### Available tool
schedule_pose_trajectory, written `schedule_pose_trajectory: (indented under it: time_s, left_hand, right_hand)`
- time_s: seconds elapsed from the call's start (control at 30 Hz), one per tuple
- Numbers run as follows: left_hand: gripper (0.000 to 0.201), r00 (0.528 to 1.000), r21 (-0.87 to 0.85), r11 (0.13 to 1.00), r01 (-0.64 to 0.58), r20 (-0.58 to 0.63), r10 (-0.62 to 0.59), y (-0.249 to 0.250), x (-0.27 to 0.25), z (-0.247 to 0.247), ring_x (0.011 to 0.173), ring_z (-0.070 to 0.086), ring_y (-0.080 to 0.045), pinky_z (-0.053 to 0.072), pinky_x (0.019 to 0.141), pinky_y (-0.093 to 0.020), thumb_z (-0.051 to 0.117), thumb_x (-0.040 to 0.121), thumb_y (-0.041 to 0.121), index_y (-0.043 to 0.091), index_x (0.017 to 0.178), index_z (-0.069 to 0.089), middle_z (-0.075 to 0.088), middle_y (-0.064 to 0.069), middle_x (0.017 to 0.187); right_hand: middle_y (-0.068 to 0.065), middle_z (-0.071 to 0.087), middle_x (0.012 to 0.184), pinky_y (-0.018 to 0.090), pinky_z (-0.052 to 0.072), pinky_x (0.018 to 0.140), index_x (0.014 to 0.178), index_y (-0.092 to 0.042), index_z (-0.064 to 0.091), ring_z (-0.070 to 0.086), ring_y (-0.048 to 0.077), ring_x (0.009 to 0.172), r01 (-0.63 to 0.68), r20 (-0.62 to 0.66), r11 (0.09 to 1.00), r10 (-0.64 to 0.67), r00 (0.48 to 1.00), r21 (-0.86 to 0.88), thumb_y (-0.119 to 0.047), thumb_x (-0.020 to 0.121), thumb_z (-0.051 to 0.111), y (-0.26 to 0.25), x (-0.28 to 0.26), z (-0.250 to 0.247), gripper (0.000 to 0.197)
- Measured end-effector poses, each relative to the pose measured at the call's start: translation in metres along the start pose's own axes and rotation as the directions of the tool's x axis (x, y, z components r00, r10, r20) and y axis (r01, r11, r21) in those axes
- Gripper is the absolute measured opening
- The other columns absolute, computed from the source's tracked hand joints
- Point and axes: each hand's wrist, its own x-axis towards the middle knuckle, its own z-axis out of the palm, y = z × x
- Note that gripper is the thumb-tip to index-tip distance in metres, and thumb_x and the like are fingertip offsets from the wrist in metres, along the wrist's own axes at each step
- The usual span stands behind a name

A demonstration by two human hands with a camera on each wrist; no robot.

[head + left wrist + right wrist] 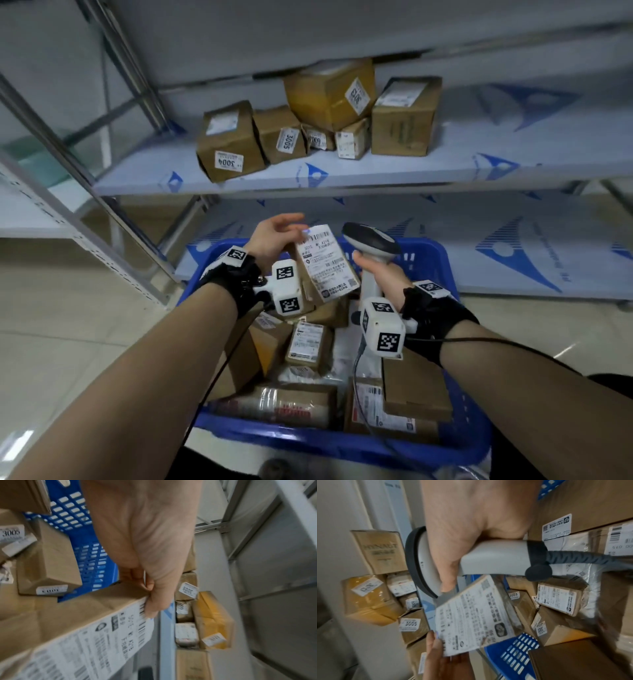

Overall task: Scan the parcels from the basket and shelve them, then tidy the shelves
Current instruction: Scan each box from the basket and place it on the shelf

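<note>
Grey metal shelves fill the background, the middle board carrying a cluster of six brown cardboard boxes, several with white number stickers such as 3004 and 3005, and one yellowish box propped on top of two smaller ones. Below and in front stands a blue plastic basket with slotted walls, packed with more cardboard parcels and plastic mailers lying at all angles. Above the basket, the left hand holds up a flat brown parcel, thumb pressed on the edge of its white shipping label beside the barcode and fingers curled behind it; the label faces the person and tilts toward the right. Just beside it, the right hand is wrapped around the pale grey handle of a barcode scanner, whose dark-rimmed head points at the top of the label. A dark cable runs from the bottom of the handle down over the parcels in the basket. Both wrists wear black straps carrying white camera blocks with square black-and-white markers.
</note>
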Motion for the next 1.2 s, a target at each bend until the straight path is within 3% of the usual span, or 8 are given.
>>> schedule_pose_trajectory:
  time_s: [0.07, 0.27, 0.47, 0.57, 0.63, 0.77, 0.9, 1.2]
  left_hand:
    - [0.043, 0.998, -0.06, 0.997, -0.047, -0.043, 0.044, 0.017, -0.013, 0.009, 0.074, 0.065, -0.013, 0.055, 0.069, -0.024, 0.063, 0.082, -0.012, -0.001, 0.123, 0.057, 0.066, -0.004, 0.092]
    - [0.049, 0.989, -0.117, 0.987, -0.106, -0.117, 0.092, 0.033, -0.038, 0.028, 0.112, 0.059, -0.029, 0.048, 0.098, -0.04, 0.063, 0.082, -0.011, 0.001, 0.129, 0.052, 0.061, -0.016, 0.121]
    - [0.034, 0.998, -0.055, 0.996, -0.069, 0.004, 0.07, 0.025, -0.054, 0.045, 0.091, 0.061, -0.026, 0.055, 0.066, -0.02, 0.048, 0.088, -0.016, -0.009, 0.122, 0.05, 0.064, -0.012, 0.098]
    - [0.032, 0.994, -0.045, 0.998, 0.048, 0.1, -0.043, 0.023, -0.064, 0.052, 0.081, 0.064, -0.021, 0.056, 0.058, -0.023, 0.053, 0.089, -0.01, 0.002, 0.119, 0.051, 0.065, -0.014, 0.107]
    - [0.034, 0.975, 0.023, 0.994, 0.107, 0.193, -0.11, 0.019, -0.071, 0.056, 0.078, 0.064, -0.019, 0.056, 0.053, -0.024, 0.055, 0.091, -0.004, 0.004, 0.124, 0.051, 0.062, -0.012, 0.111]
    - [0.038, 0.986, -0.038, 0.993, 0.107, 0.132, -0.102, 0.01, -0.065, 0.051, 0.081, 0.066, -0.023, 0.059, 0.056, -0.027, 0.058, 0.09, -0.002, 0.002, 0.127, 0.05, 0.063, -0.015, 0.114]
    - [0.049, 0.997, -0.071, 0.994, 0.082, 0.007, -0.081, 0.004, -0.054, 0.042, 0.099, 0.064, -0.032, 0.059, 0.069, -0.034, 0.061, 0.088, -0.003, 0.0, 0.135, 0.046, 0.061, -0.02, 0.123]
    - [0.046, 0.995, -0.056, 0.997, 0.054, -0.082, -0.059, -0.011, -0.036, 0.023, 0.102, 0.061, -0.029, 0.054, 0.075, -0.03, 0.052, 0.089, -0.012, -0.003, 0.134, 0.047, 0.059, -0.021, 0.126]
  right_hand:
    - [0.011, 0.063, 0.126, 0.052, 0.052, 0.092, 0.134, -0.012, 0.053, 0.064, 0.031, 0.107, 0.013, 0.028, 1.0, -0.013, 1.0, 0.017, -0.059, 0.025, 0.093, -0.002, -0.008, 0.001, 0.125]
    - [0.019, 0.069, 0.11, 0.048, 0.053, 0.091, 0.11, 0.004, 0.066, 0.067, 0.032, 0.099, 0.146, -0.039, 0.989, -0.145, 0.989, 0.0, -0.006, 0.075, 0.077, -0.023, -0.07, 0.004, 0.038]
    - [0.018, 0.066, 0.116, 0.034, 0.054, 0.074, 0.119, 0.006, 0.058, 0.065, 0.031, 0.098, 0.178, -0.117, 0.984, -0.174, 0.978, 0.023, -0.006, 0.076, 0.076, -0.025, -0.077, 0.0, 0.048]
    - [0.009, 0.062, 0.108, 0.016, 0.047, 0.045, 0.111, 0.002, 0.054, 0.06, 0.021, 0.076, 0.211, -0.097, 0.974, -0.202, 0.975, 0.088, -0.001, 0.083, 0.069, -0.031, -0.08, -0.008, 0.032]
    - [0.013, 0.065, 0.107, 0.016, 0.049, 0.045, 0.112, 0.004, 0.058, 0.06, 0.022, 0.075, 0.226, -0.095, 0.967, -0.216, 0.972, 0.119, 0.0, 0.083, 0.069, -0.032, -0.08, -0.012, 0.032]
    - [0.01, 0.067, 0.067, 0.023, 0.049, 0.046, 0.091, 0.004, 0.063, 0.063, 0.017, 0.053, 0.256, -0.123, 0.957, -0.24, 0.963, 0.135, 0.001, 0.081, 0.07, -0.028, -0.074, -0.014, 0.013]
    - [0.009, 0.067, 0.071, 0.028, 0.05, 0.059, 0.088, -0.008, 0.063, 0.063, 0.019, 0.061, 0.234, -0.062, 0.957, -0.226, 0.972, 0.174, -0.005, 0.086, 0.067, -0.026, -0.076, -0.014, 0.005]
    - [0.009, 0.055, 0.059, 0.027, 0.042, 0.049, 0.077, -0.009, 0.063, 0.049, 0.017, 0.048, 0.218, 0.0, 0.976, -0.218, 0.976, -0.009, -0.007, 0.086, 0.066, -0.019, -0.081, 0.005, 0.01]
